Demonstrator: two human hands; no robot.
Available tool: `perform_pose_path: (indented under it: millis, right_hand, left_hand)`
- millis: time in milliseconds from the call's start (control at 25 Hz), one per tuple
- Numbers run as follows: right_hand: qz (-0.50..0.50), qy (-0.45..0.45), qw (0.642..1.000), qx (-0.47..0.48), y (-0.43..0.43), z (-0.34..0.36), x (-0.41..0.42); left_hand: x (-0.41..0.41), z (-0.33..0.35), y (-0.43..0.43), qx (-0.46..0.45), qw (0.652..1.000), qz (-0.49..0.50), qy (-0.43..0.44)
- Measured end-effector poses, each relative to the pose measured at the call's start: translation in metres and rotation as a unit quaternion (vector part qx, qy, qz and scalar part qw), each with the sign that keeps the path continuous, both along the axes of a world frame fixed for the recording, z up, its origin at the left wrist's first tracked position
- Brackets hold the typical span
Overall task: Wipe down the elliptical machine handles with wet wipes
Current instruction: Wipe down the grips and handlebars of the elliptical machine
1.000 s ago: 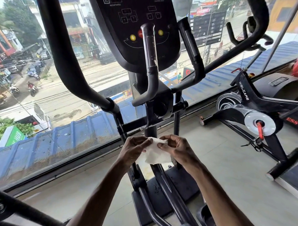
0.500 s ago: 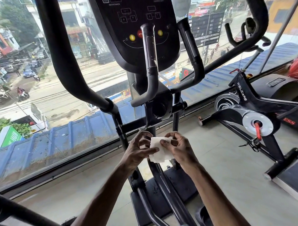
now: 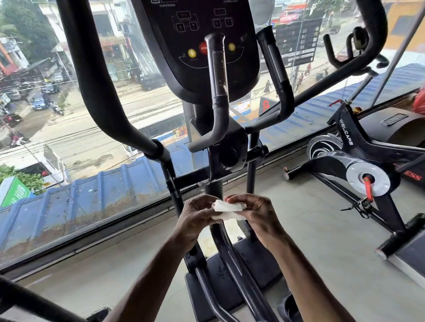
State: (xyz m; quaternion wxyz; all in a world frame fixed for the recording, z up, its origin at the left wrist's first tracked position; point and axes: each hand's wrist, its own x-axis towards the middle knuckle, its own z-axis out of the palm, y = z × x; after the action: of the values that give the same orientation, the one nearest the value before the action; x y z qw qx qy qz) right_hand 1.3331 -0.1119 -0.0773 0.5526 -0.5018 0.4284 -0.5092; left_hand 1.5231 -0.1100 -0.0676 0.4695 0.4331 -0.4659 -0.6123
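Note:
A white wet wipe [image 3: 228,209], folded small, is held between both hands in front of the elliptical's centre post. My left hand [image 3: 196,217] pinches its left edge and my right hand [image 3: 255,214] pinches its right side. Above them rise the two short black fixed handles: the left one [image 3: 218,88] and the right one [image 3: 275,71], each with a metal sensor strip. The long moving left handle [image 3: 96,72] curves down from the top left. The long right handle [image 3: 369,46] arcs across the top right. Neither hand touches any handle.
The black console [image 3: 199,40] with yellow and red buttons hangs above the fixed handles. A spin bike [image 3: 356,151] stands on the floor to the right. A floor-level window [image 3: 75,132] runs behind the machine. The elliptical's base and pedal rails [image 3: 226,281] lie below my hands.
The wipe has been folded from a loose hanging sheet into a small flat pad. Both hands rose slightly and stayed close together.

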Motion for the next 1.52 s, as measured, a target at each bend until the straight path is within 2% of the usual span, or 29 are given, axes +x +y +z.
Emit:
perform_pose_path:
  millis: [120, 280, 360, 480, 640, 720, 800, 840, 880, 1040, 1120, 1240, 1400, 1520]
  right_hand:
    - [0.042, 0.030, 0.998, -0.026, 0.002, 0.000, -0.003]
    - [0.065, -0.021, 0.998, 0.012, 0.002, 0.001, -0.004]
    - [0.017, 0.036, 0.999, -0.005, 0.001, 0.001, -0.001]
    - [-0.046, 0.114, 0.991, -0.043, -0.003, 0.000, 0.002]
    - [-0.103, 0.120, 0.986, -0.054, -0.008, 0.003, 0.008]
    - [-0.178, 0.179, 0.962, -0.102, -0.008, 0.004, 0.014]
    - [-0.276, 0.251, 0.912, -0.171, -0.007, 0.004, 0.021]
    - [-0.291, 0.262, 0.899, -0.196, -0.007, 0.004, 0.025]
    - [-0.282, 0.258, 0.901, -0.207, -0.006, 0.006, 0.028]
    - [-0.184, 0.161, 0.956, -0.164, -0.005, 0.018, 0.041]
    - [-0.184, 0.137, 0.958, -0.171, -0.007, 0.024, 0.046]
    - [-0.226, 0.127, 0.947, -0.188, -0.013, 0.034, 0.052]
    - [-0.311, 0.125, 0.909, -0.246, -0.026, 0.059, 0.060]
    - [-0.381, 0.130, 0.873, -0.276, -0.044, 0.079, 0.061]
  left_hand:
    - [-0.002, 0.006, 0.001, 0.055, 0.998, 0.027, 0.024]
    - [0.002, 0.007, 0.000, 0.029, 0.998, 0.038, 0.044]
    - [0.004, 0.008, -0.001, 0.016, 0.998, 0.034, 0.053]
    - [0.005, 0.015, -0.001, 0.048, 0.997, 0.028, 0.044]
    - [0.001, 0.020, 0.001, 0.009, 1.000, 0.025, -0.002]
    - [-0.001, 0.023, 0.000, -0.004, 0.996, 0.085, -0.039]
    - [-0.003, 0.026, -0.004, -0.023, 0.988, 0.136, -0.077]
    - [-0.004, 0.028, -0.006, -0.033, 0.984, 0.148, -0.089]
    - [-0.005, 0.031, -0.008, -0.042, 0.983, 0.152, -0.098]
    - [-0.006, 0.051, -0.007, -0.057, 0.990, 0.100, -0.080]
    - [0.001, 0.058, -0.008, -0.070, 0.993, 0.051, -0.074]
    - [0.009, 0.071, -0.011, -0.106, 0.985, 0.023, -0.131]
    - [0.013, 0.097, -0.026, -0.168, 0.967, 0.106, -0.162]
    - [0.012, 0.118, -0.042, -0.181, 0.959, 0.128, -0.176]
